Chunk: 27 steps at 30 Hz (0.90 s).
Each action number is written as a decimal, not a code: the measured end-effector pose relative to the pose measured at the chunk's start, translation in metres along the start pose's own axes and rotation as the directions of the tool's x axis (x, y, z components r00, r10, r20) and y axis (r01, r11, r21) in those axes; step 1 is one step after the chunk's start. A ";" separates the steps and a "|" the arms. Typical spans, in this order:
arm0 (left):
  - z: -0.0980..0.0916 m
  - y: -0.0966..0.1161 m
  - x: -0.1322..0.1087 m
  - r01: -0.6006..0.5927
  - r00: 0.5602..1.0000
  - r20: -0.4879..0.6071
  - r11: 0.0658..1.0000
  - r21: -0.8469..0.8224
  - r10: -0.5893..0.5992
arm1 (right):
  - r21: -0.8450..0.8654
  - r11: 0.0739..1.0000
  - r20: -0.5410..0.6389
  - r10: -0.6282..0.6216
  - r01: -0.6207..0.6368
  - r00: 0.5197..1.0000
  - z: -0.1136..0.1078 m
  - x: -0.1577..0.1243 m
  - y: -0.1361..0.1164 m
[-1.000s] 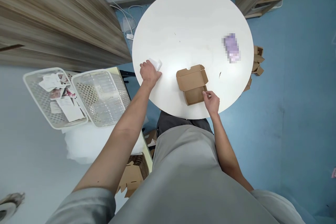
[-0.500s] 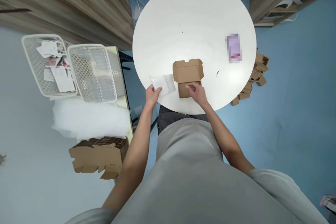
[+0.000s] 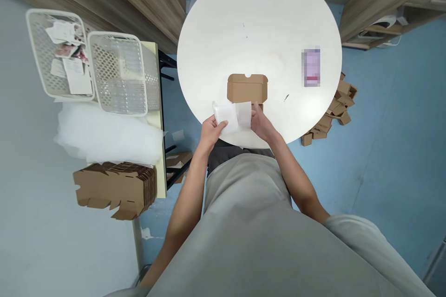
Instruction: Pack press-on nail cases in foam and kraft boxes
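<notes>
A small brown cardboard box (image 3: 247,87) with its lid open sits near the front edge of the round white table (image 3: 259,23). Just in front of the box I hold a white foam sheet (image 3: 232,117) with both hands. My left hand (image 3: 210,131) grips its left edge, thumb on top. My right hand (image 3: 262,123) pinches its right edge. The sheet covers the box's front part.
A blurred purple item (image 3: 311,67) lies at the table's right. Two white mesh baskets (image 3: 118,72) with papers, white foam padding (image 3: 104,133) and a stack of flat cardboard boxes (image 3: 116,189) sit on a side table at left. Folded small boxes (image 3: 331,113) lie on the blue floor at right.
My left hand brought the foam sheet from the table's left edge to the box. My right hand left the box and took the sheet's right edge.
</notes>
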<state>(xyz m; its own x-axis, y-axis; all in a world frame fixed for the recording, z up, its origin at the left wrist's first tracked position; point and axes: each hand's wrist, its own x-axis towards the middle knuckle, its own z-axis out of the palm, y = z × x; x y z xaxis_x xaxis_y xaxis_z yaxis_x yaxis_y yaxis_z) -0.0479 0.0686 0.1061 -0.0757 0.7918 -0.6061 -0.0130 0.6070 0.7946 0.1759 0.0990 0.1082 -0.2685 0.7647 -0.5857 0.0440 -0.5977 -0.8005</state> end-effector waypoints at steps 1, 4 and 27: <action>0.005 -0.001 0.001 -0.039 0.999 -0.026 0.994 0.100 0.042 | 0.040 0.999 0.034 0.010 -0.011 0.999 0.001 -0.003 -0.001; 0.026 -0.003 -0.003 -0.139 0.985 -0.040 0.919 0.370 0.166 | 0.151 0.988 0.138 -0.033 0.012 0.990 0.009 -0.008 0.003; 0.080 -0.062 0.084 -0.062 0.997 -0.022 0.957 0.283 0.071 | -0.453 0.876 -0.316 0.018 -0.167 0.949 -0.028 0.057 0.066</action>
<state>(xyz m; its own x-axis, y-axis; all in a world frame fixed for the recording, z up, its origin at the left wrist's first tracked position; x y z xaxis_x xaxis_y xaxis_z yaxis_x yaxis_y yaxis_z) 0.0266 0.1034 0.0031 -0.0979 0.8312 -0.5473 0.2741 0.5512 0.7880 0.1903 0.1100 0.0183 0.0500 0.7909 -0.6099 0.5192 -0.5423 -0.6606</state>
